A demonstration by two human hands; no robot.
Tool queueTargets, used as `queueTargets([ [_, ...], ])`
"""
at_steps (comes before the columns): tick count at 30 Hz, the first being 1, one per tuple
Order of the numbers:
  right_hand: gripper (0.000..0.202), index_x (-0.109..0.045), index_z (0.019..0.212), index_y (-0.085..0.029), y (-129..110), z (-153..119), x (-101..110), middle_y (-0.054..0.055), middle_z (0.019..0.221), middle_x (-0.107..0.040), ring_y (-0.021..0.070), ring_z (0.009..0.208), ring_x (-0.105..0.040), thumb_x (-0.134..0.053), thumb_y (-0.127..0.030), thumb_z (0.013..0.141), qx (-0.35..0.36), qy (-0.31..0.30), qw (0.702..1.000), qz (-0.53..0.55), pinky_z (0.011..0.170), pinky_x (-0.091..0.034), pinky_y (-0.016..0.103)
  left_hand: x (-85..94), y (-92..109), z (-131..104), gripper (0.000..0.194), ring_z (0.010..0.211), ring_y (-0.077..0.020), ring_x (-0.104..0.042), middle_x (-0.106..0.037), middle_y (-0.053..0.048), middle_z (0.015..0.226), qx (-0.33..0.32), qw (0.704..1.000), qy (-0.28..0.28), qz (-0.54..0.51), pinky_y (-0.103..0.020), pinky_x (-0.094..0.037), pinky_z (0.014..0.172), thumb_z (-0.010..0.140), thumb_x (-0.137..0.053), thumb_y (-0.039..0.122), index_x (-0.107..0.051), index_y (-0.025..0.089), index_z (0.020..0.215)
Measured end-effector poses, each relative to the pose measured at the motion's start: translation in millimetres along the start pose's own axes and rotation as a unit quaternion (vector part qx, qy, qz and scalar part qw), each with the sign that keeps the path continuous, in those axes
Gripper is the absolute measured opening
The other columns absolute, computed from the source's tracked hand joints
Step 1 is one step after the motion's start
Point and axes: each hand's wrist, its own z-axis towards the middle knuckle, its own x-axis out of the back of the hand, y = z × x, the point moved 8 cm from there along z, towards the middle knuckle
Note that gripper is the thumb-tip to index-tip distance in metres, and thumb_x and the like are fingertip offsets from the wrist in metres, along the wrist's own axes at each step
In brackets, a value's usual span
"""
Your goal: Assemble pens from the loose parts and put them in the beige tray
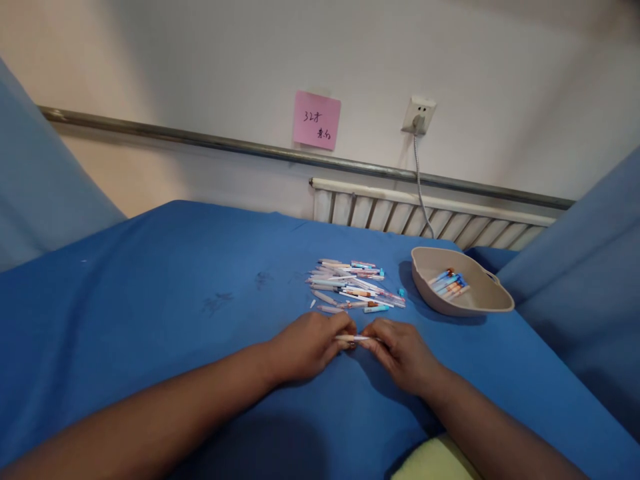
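Observation:
A slim pen (pixel 352 338) with a peach barrel and a whitish end lies level between my two hands, a little above the blue cloth. My left hand (pixel 309 343) pinches its left part. At the other end, my right hand (pixel 404 353) has thumb and fingers closed on the whitish part. Fingers cover both ends, so I cannot make out what small part sits there. Just beyond my hands is a loose pile of pen parts (pixel 333 283): barrels, white refills and blue caps. A small blue piece (pixel 401 292) lies at the pile's right side.
A beige basin (pixel 487 304) stands to the right of the pile, with several pens (pixel 449 283) inside. Blue cloth (pixel 150 320) covers the table. Behind it are a radiator (pixel 380 207), a metal pipe (pixel 225 143), a plugged-in socket (pixel 419 115) and a pink note (pixel 317 120).

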Motion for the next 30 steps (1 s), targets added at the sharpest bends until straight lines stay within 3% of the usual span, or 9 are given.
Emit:
queueTargets([
  [3, 0.023, -0.061, 0.079, -0.018, 11.8, 2.1, -7.9, -0.001, 0.066, -0.059, 0.0116, 0.061, -0.052, -0.050, -0.034, 0.090, -0.072, -0.018, 0.992, 0.099, 0.058, -0.037, 0.023, -0.6, 1.6, -1.6, 0.016, 0.077, -0.0191, -0.062, -0.067, -0.004, 0.087, -0.010, 0.998, -0.003, 0.065, -0.026, -0.041, 0.067, 0.092, -0.042, 0.027, -0.054, 0.021, 0.101],
  [7, 0.025, -0.060, 0.072, -0.017, 22.8, 2.8, -19.1, -0.004, 0.056, -0.049, 0.0091, 0.053, -0.043, -0.051, -0.034, 0.088, -0.136, -0.046, 0.970, 0.197, 0.050, -0.032, 0.021, -3.3, -2.7, -0.5, 0.016, 0.078, -0.0186, -0.063, -0.067, -0.003, 0.087, -0.009, 0.997, -0.008, 0.071, -0.024, -0.040, 0.066, 0.092, -0.044, 0.028, -0.055, 0.021, 0.099],
  [15, 0.016, -0.053, 0.084, -0.018, 18.8, 4.2, -22.8, -0.006, 0.059, -0.050, 0.0088, 0.052, -0.044, -0.052, -0.034, 0.087, -0.128, -0.042, 0.956, 0.262, 0.051, -0.033, 0.020, -1.2, -4.6, 2.4, 0.016, 0.076, -0.0171, -0.059, -0.065, -0.002, 0.083, -0.005, 0.999, 0.002, 0.034, -0.023, -0.039, 0.065, 0.086, -0.053, 0.027, -0.058, 0.021, 0.100],
  [19, 0.013, -0.051, 0.083, -0.020, 13.9, 2.3, -13.1, -0.004, 0.069, -0.055, 0.0098, 0.058, -0.047, -0.060, -0.029, 0.081, -0.086, -0.007, 0.981, 0.176, 0.053, -0.034, 0.020, 3.3, -0.7, 3.4, 0.018, 0.072, -0.0152, -0.056, -0.062, -0.001, 0.080, 0.005, 1.000, -0.002, -0.019, -0.022, -0.039, 0.063, 0.082, -0.053, 0.021, -0.056, 0.019, 0.100],
  [23, 0.003, -0.055, 0.082, -0.020, 5.7, 1.1, -3.3, 0.000, 0.074, -0.060, 0.0119, 0.066, -0.053, -0.057, -0.021, 0.083, -0.022, 0.013, 0.998, 0.062, 0.060, -0.037, 0.023, -0.4, -5.7, 5.7, 0.012, 0.070, -0.0133, -0.055, -0.061, -0.001, 0.078, 0.023, 0.990, -0.032, -0.132, -0.022, -0.042, 0.063, 0.084, -0.050, 0.023, -0.057, 0.016, 0.092],
  [26, 0.005, -0.057, 0.083, -0.019, 1.4, 0.9, 0.1, 0.001, 0.076, -0.061, 0.0124, 0.067, -0.055, -0.054, -0.022, 0.086, 0.013, 0.019, 0.999, 0.034, 0.061, -0.038, 0.023, -7.7, -22.5, 5.9, 0.018, 0.061, -0.0117, -0.054, -0.060, 0.000, 0.072, 0.094, 0.966, -0.052, -0.234, -0.022, -0.043, 0.057, 0.083, -0.054, 0.032, -0.055, 0.015, 0.087],
  [30, 0.008, -0.058, 0.086, -0.020, -2.4, 0.8, 3.5, 0.003, 0.076, -0.063, 0.0131, 0.067, -0.056, -0.052, -0.024, 0.088, 0.041, 0.031, 0.999, 0.017, 0.061, -0.040, 0.024, -10.0, -40.8, 5.0, 0.031, 0.050, -0.0098, -0.049, -0.057, 0.002, 0.060, 0.173, 0.952, -0.044, -0.249, -0.020, -0.037, 0.048, 0.077, -0.061, 0.045, -0.056, 0.014, 0.075],
])
